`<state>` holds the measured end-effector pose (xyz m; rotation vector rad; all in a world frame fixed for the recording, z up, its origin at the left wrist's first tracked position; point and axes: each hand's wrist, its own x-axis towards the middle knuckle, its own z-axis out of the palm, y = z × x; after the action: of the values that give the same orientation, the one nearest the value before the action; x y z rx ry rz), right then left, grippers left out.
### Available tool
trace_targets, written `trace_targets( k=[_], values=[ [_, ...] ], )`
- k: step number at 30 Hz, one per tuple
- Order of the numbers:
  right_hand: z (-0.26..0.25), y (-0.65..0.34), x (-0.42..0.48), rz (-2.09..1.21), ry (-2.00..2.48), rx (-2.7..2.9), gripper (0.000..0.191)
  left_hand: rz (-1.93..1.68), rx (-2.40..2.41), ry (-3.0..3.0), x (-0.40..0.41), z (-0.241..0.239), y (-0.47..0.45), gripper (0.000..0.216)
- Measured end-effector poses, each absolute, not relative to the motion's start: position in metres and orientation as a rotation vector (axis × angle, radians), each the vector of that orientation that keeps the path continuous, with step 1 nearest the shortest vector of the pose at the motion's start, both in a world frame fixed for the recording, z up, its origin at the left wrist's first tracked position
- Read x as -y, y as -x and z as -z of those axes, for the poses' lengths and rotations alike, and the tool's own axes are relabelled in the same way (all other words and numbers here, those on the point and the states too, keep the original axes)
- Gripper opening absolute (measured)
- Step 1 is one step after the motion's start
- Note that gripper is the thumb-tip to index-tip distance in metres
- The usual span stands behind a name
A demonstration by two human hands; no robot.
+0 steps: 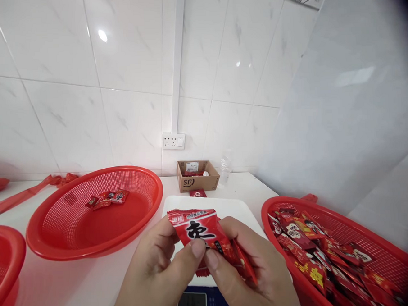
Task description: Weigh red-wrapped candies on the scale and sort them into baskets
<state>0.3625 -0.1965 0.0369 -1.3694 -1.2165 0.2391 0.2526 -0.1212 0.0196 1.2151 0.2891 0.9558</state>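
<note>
Both my hands hold small red snack packets in front of me, over a white-topped digital scale (pixel 226 203). The foremost red packet (pixel 207 229) bears large black lettering, and both my thumbs press on its face. My left hand (pixel 158 263) grips its left side. My right hand (pixel 249 264) closes around the right side, with at least one more red packet (pixel 244 261) tucked behind in its fingers. How many packets sit in the stack is hidden. Part of the scale's blue panel and grey display (pixel 192 302) shows below my hands.
To the right, a red basket (pixel 272 204) is heaped with red packets. At left, another red basket (pixel 93 248) holds several packets, with a third basket (pixel 19 247) partly in view. Behind the scale stand a small cardboard box (pixel 205 183) and a clear plastic bottle (pixel 225 163), near the tiled wall.
</note>
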Motion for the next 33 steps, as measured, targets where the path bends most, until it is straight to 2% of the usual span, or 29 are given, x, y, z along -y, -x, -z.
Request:
trace_targets(
  k=[13, 19, 24, 33],
  values=[
    [-0.033, -0.358, 0.194, -0.231, 1.381, 1.302, 0.018, -1.074, -0.349, -1.088, 0.13, -0.022, -0.257, 0.003],
    [-0.03, -0.362, 0.196, -0.207, 1.322, 1.254, 0.011, -0.999, -0.393, -1.05, 0.134, -0.022, -0.259, 0.021],
    [-0.031, -0.357, 0.195, -0.29, 1.253, 1.144, 0.026, -0.999, -0.377, -1.089, 0.135, -0.022, -0.261, 0.033],
    [-0.034, -0.359, 0.199, -0.321, 1.278, 1.136, 0.032, -1.116, -0.464, -1.257, 0.142, -0.019, -0.262, 0.03]
  ],
)
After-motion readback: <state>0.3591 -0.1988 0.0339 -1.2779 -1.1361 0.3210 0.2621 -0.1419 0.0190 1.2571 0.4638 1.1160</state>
